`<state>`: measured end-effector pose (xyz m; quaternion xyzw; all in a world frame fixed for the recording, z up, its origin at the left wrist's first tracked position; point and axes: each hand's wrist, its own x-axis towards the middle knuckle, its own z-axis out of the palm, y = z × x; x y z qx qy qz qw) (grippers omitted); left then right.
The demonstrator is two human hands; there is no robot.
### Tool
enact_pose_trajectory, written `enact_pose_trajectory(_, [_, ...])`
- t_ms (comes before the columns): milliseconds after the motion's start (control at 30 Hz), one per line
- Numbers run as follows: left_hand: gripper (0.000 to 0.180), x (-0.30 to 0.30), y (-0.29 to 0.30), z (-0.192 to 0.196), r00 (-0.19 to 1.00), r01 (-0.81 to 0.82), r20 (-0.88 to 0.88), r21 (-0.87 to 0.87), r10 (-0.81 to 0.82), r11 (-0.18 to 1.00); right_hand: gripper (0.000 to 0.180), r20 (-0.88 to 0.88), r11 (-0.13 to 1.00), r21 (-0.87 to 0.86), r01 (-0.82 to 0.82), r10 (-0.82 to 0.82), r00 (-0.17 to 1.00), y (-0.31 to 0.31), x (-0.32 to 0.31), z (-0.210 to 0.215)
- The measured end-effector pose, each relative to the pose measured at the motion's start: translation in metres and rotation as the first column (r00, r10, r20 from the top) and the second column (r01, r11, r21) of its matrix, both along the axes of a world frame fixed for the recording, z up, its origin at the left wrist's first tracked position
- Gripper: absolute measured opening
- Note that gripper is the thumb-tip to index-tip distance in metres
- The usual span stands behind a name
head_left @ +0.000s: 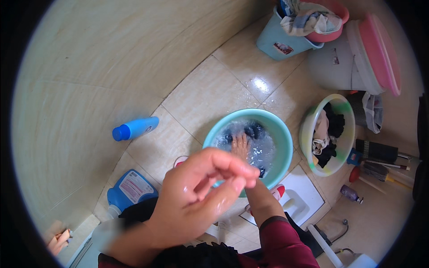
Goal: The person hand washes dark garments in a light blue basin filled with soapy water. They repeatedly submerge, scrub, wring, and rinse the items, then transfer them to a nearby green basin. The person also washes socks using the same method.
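My left hand [190, 194] is raised close in front of me, wet, its fingers curled and thumb drawn toward the index fingertip. Nothing shows between them. Beyond it, on the tiled floor, stands a turquoise basin [288, 147] of foamy water [264, 152]. Dark wet clothing [254, 129] lies partly under the suds. My right hand [240, 145] reaches down into the basin, fingers stretched out and slightly apart, its tips at the water beside the clothing. The left hand and wrist cover part of the basin's near left rim.
Left are a blue bottle [138, 128] and a blue detergent jug [132, 187]. A green-white basin of clothes [351, 147] stands right, with brushes [380, 172] beyond. A squat toilet [308, 192] lies near right; a light-blue bucket [272, 38] and a grey pink-lidded one [330, 67] stand behind.
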<state>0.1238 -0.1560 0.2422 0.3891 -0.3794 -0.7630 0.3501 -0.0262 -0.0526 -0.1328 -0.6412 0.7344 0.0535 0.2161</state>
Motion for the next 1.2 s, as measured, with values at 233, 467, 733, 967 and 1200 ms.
enact_pose_trajectory(233, [0.012, 0.001, -0.001, -0.004, 0.999, -0.012, 0.035, 0.065, 0.009, 0.998, 0.067, 0.289, 1.0, -0.001, 0.012, -0.012, 0.957, 0.002, -0.025, -0.027])
enact_pose_trajectory(467, [0.013, 0.001, -0.006, -0.018, 0.989, -0.133, -0.042, 0.121, 0.139, 0.984, 0.019, 0.432, 0.99, -0.092, 0.107, -0.057, 0.9, -0.001, -0.079, 0.018])
enact_pose_trajectory(733, [0.012, -0.01, -0.011, -0.016, 0.979, -0.137, -0.137, 0.094, 0.149, 0.986, 0.017, 0.339, 0.898, -0.36, 0.254, -0.128, 0.932, -0.008, -0.079, 0.221])
enact_pose_trajectory(967, [0.012, -0.009, -0.007, -0.011, 0.974, -0.136, -0.172, 0.068, 0.146, 0.988, 0.016, 0.822, 0.719, -0.283, 0.634, -0.158, 0.547, 0.003, -0.051, 0.331])
enact_pose_trajectory(1200, [0.011, -0.007, -0.008, -0.004, 0.981, -0.123, -0.138, 0.112, 0.138, 0.986, 0.023, 0.928, 0.74, 0.135, 0.658, -0.327, 0.177, -0.014, -0.06, 0.213])
